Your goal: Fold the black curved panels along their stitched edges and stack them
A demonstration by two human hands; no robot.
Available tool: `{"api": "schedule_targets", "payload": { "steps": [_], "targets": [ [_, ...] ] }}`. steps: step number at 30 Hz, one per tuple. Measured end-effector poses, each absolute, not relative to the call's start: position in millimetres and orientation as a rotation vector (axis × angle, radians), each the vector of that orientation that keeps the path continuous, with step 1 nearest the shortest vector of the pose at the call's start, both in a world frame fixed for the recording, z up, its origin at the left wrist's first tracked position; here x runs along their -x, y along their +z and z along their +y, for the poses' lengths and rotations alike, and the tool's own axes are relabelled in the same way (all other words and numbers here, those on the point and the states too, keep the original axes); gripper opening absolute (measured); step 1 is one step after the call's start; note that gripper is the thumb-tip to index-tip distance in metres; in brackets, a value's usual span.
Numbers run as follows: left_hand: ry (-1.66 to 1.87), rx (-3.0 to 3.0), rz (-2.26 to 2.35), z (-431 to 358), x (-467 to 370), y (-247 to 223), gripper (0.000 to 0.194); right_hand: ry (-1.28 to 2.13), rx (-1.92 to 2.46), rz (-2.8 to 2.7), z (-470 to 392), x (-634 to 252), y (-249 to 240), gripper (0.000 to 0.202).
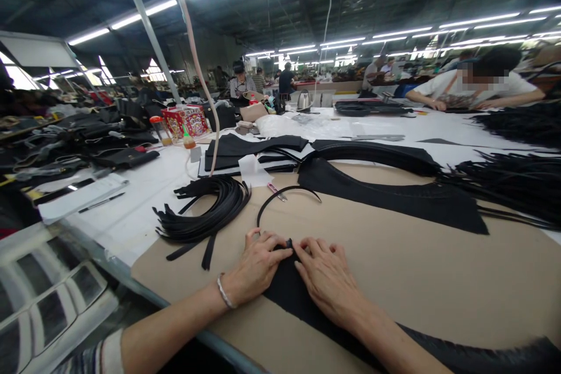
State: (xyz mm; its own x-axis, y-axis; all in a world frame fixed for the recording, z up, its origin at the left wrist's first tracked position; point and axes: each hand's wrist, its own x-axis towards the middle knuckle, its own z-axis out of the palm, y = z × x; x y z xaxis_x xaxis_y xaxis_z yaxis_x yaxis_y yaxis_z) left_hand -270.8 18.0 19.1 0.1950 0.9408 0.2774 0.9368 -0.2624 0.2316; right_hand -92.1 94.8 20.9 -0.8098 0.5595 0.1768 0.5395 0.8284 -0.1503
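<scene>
My left hand [263, 257] is closed on a narrow black strip [259, 210], whose loose end curls away across the beige board. Its thumb and forefinger meet at the top edge of a long black curved panel [284, 289]. Close beside it, my right hand [326, 274] has bent fingers pressed together at the same edge, with the palm over the panel. A small dark end of material [288, 243] pokes up between the fingertips of both hands. The panel runs on under my right forearm to the lower right, where its curved edge looks ruffled.
Bundled black strips [219, 213] lie left on the beige board [429, 269]. Pink-handled snips [275, 190] and stacked black panels [390, 193] are beyond my hands. A pen [101, 202] lies farther left. A hose [204, 70] hangs down. A co-worker [477, 82] leans over the table's far right.
</scene>
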Motion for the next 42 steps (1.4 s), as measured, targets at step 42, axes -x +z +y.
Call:
{"api": "schedule_targets", "payload": {
  "steps": [42],
  "targets": [
    [0.671,-2.316,2.044,20.5,263.5,25.1,0.027,0.616,1.015,-2.696,96.6,52.0,36.6,0.037]
  ]
}}
